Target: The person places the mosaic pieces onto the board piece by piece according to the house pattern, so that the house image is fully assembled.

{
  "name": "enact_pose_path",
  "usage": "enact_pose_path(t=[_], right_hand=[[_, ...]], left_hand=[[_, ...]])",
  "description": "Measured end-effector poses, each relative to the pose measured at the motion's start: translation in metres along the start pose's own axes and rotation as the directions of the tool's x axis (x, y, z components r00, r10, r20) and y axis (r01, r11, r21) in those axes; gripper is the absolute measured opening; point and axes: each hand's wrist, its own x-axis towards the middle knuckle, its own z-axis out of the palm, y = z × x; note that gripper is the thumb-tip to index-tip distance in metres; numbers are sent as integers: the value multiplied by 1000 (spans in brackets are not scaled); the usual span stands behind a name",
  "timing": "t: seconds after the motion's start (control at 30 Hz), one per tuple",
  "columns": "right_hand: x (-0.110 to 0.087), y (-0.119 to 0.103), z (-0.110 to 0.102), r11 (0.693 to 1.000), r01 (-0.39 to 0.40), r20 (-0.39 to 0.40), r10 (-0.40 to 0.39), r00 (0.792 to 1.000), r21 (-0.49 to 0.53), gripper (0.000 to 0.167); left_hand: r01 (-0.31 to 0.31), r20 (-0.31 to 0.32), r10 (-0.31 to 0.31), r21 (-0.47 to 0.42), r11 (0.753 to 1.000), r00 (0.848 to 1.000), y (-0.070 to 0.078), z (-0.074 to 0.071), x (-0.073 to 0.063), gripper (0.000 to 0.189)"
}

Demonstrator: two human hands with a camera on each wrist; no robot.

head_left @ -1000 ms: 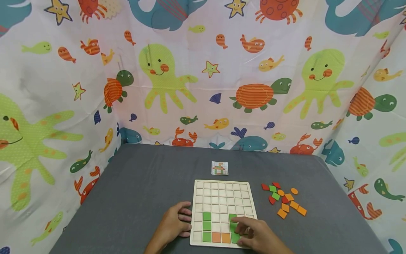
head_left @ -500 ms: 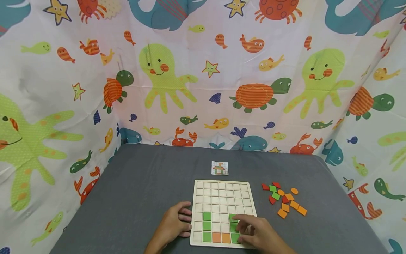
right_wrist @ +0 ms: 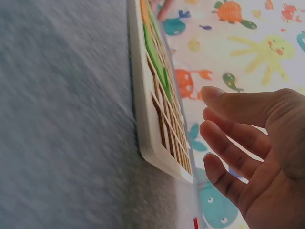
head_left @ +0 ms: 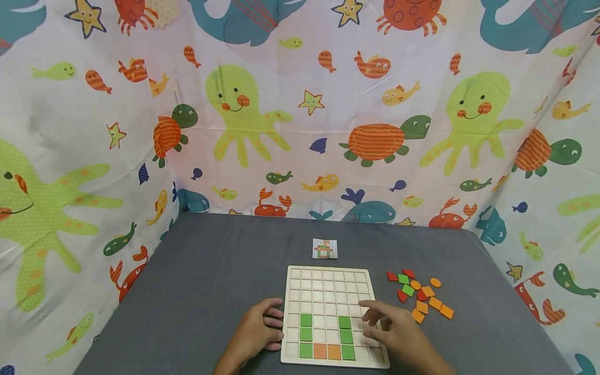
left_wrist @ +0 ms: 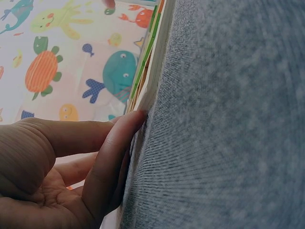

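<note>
A pale wooden grid board (head_left: 317, 285) lies on the grey cloth. Three green square tiles (head_left: 306, 334) fill cells in a left column and three more green tiles (head_left: 346, 337) a right column. Between the bottom ones sit two orange square tiles (head_left: 326, 351). My left hand (head_left: 255, 328) rests on the cloth at the board's left edge; in the left wrist view a fingertip (left_wrist: 138, 117) touches the rim. My right hand (head_left: 396, 328) hovers over the board's right side, fingers loosely bent. Nothing is between its fingers in the right wrist view, where the hand (right_wrist: 257, 143) stands apart from the board.
Right of the board lies a loose group of tiles: orange squares (head_left: 434, 302), orange rounds (head_left: 435, 282), green squares (head_left: 408, 290) and red pieces (head_left: 392, 276). A small pattern card (head_left: 325, 249) lies behind the board. A sea-animal curtain (head_left: 300, 130) surrounds the table.
My right hand has left the right green column and moved right and slightly up, uncovering all three tiles there. The left hand stays put.
</note>
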Motion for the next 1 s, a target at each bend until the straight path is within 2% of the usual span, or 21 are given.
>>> enact_pose_path(t=[0.13,0.2,0.27,0.43,0.57,0.77,1.0], right_hand=[[0,4,-7,999,-35,-52,35,998,-5,49],[0,5,-11,996,-89,-71,88,994,-8,51],[0,6,-14,989,-149,-88,148,985,-3,53],[-1,13,-23,969,-246,-149,241,959,-19,56],[-4,19,-33,959,-282,-170,272,947,-36,58],[-9,33,-44,971,-233,-232,214,949,-56,60],[-13,44,-53,946,-312,-237,284,929,-86,65]], left_hand=[[3,0,-3,-2,1000,1000,0,0,0,77],[4,1,-4,-5,1000,1000,0,0,0,77],[3,1,-3,-8,1000,1000,0,0,0,78],[-6,7,6,-15,1000,1000,-1,-1,-1,78],[-9,9,9,-16,1000,1000,-1,-1,-1,77],[-10,10,10,-21,1000,1000,-1,-1,-1,77],[-8,3,8,-13,1000,1000,0,0,-1,77]])
